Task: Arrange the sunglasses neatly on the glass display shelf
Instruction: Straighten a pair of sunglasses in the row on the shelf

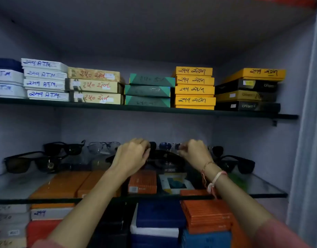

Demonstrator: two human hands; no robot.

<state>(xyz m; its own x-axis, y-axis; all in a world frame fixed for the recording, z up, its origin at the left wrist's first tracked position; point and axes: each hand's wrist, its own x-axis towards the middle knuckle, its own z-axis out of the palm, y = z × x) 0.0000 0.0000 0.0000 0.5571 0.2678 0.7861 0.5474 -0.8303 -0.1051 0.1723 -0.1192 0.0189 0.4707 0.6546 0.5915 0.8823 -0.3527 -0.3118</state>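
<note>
pale lavender walls frame a shop cabinet with two glass shelves in view, the upper shelf [145, 109] stacked with labelled cartons: four white boxes [46, 79] marked in blue ink with more white ones cut off at the left edge, three cream boxes [96, 86], three green boxes [148, 91], four yellow boxes [194, 88], and a mixed yellow-and-black stack of four [248, 91]. on the lower glass display shelf [261, 187] a person's left hand [131, 156] and right hand [194, 152] each pinch one end of a dark pair of sunglasses [164, 155] at the shelf's centre, its long axis running left to right between the closed fingers, with the front curving toward the camera. at least five other pairs stand around it: two dark pairs at far left [31, 162], a thin-rimmed clear pair [102, 146] behind, a blue-lensed pair [164, 145] at the back, and a dark pair at right [238, 162]; blur hides any exact total. threads and a bangle [212, 176] circle the right wrist. orange, blue, white and black boxes [206, 217] show through and below the glass.
</note>
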